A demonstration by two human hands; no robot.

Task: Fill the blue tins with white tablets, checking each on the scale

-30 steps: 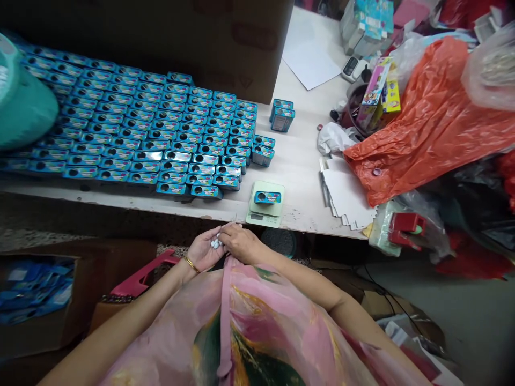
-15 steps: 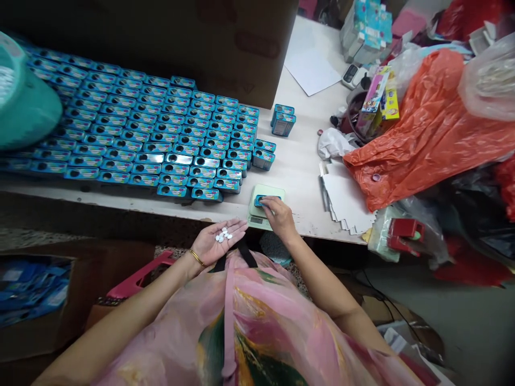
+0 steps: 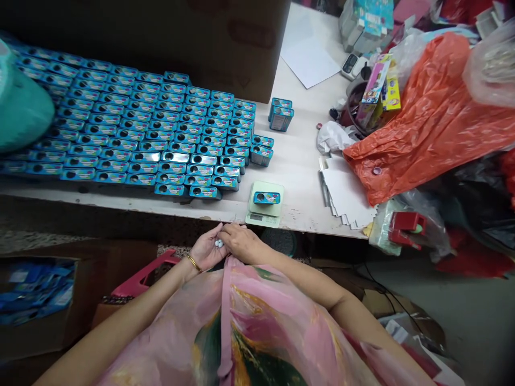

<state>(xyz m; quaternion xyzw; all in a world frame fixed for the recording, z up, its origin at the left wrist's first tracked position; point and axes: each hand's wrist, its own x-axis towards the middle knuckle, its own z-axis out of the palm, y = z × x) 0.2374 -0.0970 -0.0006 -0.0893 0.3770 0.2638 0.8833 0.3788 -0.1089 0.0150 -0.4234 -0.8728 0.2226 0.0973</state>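
My left hand is held palm up in front of my body, cupped around a few small white candies. Over that palm lies my right hand, its fingers bent down beside the candies. The tips of those fingers are hidden, so I cannot see what they hold. Just beyond both hands, a small blue tin with a dark round hole in its top stands on a pale green kitchen scale at the table's front edge. Neither hand touches the tin.
Rows of similar blue tins fill the table's left side, beside a teal tub. A large cardboard box stands behind them. To the right lie white cards and an orange plastic bag. Below the edge is a round container.
My right hand has left the tin on the scale and come back to my left palm. The tin stays on the scale, its top now uncovered. My left fingers have curled in.
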